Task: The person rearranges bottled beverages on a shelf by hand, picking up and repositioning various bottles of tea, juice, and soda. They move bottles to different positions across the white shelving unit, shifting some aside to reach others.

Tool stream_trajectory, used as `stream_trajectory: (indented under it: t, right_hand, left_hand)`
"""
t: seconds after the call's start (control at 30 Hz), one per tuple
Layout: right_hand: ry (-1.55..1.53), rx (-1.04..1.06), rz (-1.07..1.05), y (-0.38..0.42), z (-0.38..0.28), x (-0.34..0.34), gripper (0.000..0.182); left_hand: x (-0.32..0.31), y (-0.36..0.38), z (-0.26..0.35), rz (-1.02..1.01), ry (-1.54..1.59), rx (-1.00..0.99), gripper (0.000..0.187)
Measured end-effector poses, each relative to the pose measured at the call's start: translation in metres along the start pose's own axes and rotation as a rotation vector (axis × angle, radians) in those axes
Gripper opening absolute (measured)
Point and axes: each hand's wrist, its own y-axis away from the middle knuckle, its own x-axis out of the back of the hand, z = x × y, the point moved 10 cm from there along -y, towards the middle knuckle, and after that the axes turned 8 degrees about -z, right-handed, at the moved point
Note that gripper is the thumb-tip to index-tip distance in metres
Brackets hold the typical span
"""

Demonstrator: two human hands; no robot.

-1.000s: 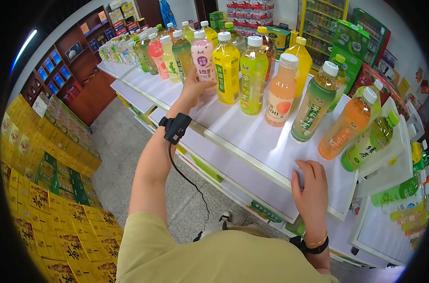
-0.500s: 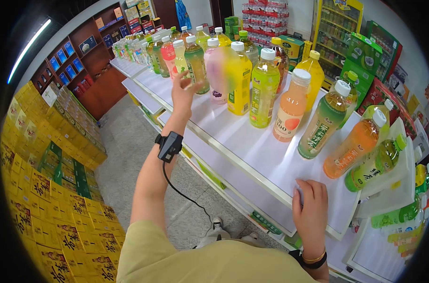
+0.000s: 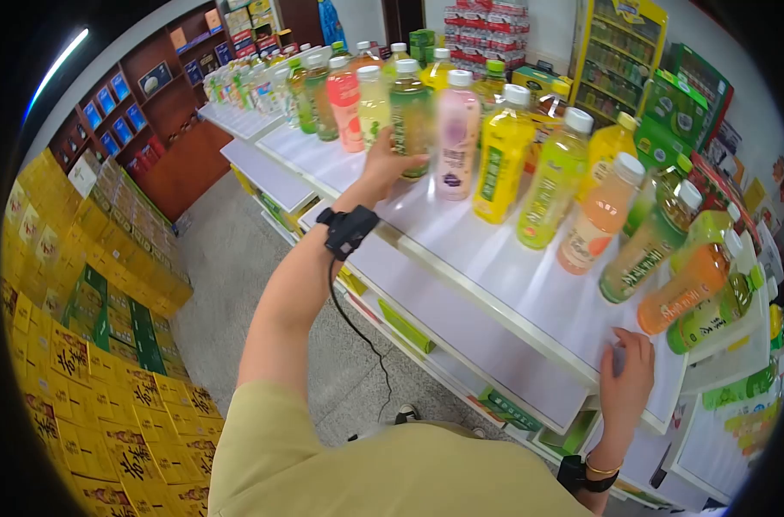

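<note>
My left hand (image 3: 385, 170) is at a dark green-labelled drink bottle (image 3: 411, 121) standing upright in the row. The thumb crosses the front of its lower part and the fingers curl at its left side. Left of it are a pale green bottle (image 3: 374, 108) and a pink bottle (image 3: 344, 112). To its right stand a purple-and-white bottle (image 3: 456, 142) and a yellow bottle (image 3: 500, 168). My right hand (image 3: 629, 370) rests at the shelf's front edge, fingers apart, holding nothing. Nearest to it is an orange drink bottle (image 3: 687, 289).
The white tiered shelf (image 3: 487, 284) runs from far left to near right. More bottles stand along it, including a peach drink (image 3: 599, 220). Yellow cartons (image 3: 107, 405) are stacked on the left. A cable hangs from my left wrist device (image 3: 349, 231).
My left hand has moved right and come in against the dark green bottle, its spread fingers closing. My right hand keeps its place on the shelf edge while the view has shifted.
</note>
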Motion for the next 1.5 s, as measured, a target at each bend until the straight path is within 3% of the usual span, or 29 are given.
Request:
stream_trajectory:
  t: [0.13,0.2,0.3,0.33,0.37,0.47,0.5,0.57,0.67,0.87,1.1,1.17,1.23,1.33,1.4,1.5]
  right_hand:
    - [-0.011,0.034,0.083,-0.004,-0.041,-0.021,0.026]
    - [-0.252,0.168,0.016,-0.006,-0.102,-0.046,0.026]
    - [-0.317,0.313,-0.052,-0.016,-0.173,-0.081,0.027]
    - [-0.234,0.372,-0.075,-0.021,-0.193,-0.094,0.028]
    - [-0.151,0.428,-0.102,-0.027,-0.211,-0.107,0.029]
    - [-0.166,0.514,-0.176,-0.045,-0.251,-0.136,0.033]
    - [-0.167,0.503,-0.204,-0.051,-0.263,-0.147,0.033]
    - [-0.126,0.632,-0.177,-0.058,-0.301,-0.161,0.037]
    - [-0.15,0.7,-0.172,-0.072,-0.341,-0.187,0.038]
    - [-0.258,0.584,-0.272,-0.119,-0.373,-0.226,0.036]
    - [-0.486,0.272,-0.191,-0.175,-0.384,-0.25,0.042]
    - [-0.388,0.165,-0.077,-0.18,-0.381,-0.246,0.049]
    - [-0.409,0.058,-0.12,-0.182,-0.371,-0.256,0.056]
    - [-0.235,0.093,-0.07,-0.191,-0.378,-0.247,0.059]
    - [-0.279,0.066,-0.112,-0.197,-0.384,-0.25,0.067]
    - [-0.162,-0.005,0.017,-0.201,-0.37,-0.277,0.088]
  left_hand:
    - [-0.003,0.009,0.014,-0.121,-0.033,0.014,0.109]
    - [-0.002,0.016,0.004,-0.236,0.015,0.046,0.113]
    - [0.019,0.058,0.025,-0.166,-0.203,-0.044,0.109]
    - [0.024,0.078,0.034,-0.176,-0.232,-0.144,0.092]
    - [0.032,0.092,0.032,-0.18,-0.227,-0.134,0.092]
    - [0.04,0.13,0.024,-0.294,-0.534,-0.229,0.058]
    - [0.046,0.139,0.015,-0.302,-0.525,-0.202,0.058]
    - [0.047,0.16,0.029,-0.278,-0.896,-0.454,0.056]
    - [0.058,0.16,0.03,-0.308,-0.896,-0.455,0.054]
    - [0.109,0.106,0.02,-0.282,-1.064,-0.527,0.054]
    - [0.16,0.045,0.002,-0.476,-1.021,-0.639,0.061]
    - [0.167,0.041,-0.006,-0.5,-1.016,-0.69,0.061]
    - [0.178,0.042,-0.01,-0.418,-1.025,-0.792,0.06]
    - [0.181,0.044,-0.014,-0.374,-0.983,-0.874,0.056]
    - [0.185,0.043,-0.019,-0.385,-0.986,-0.883,0.052]
    - [0.187,0.04,-0.032,-0.441,-0.935,-0.936,0.045]
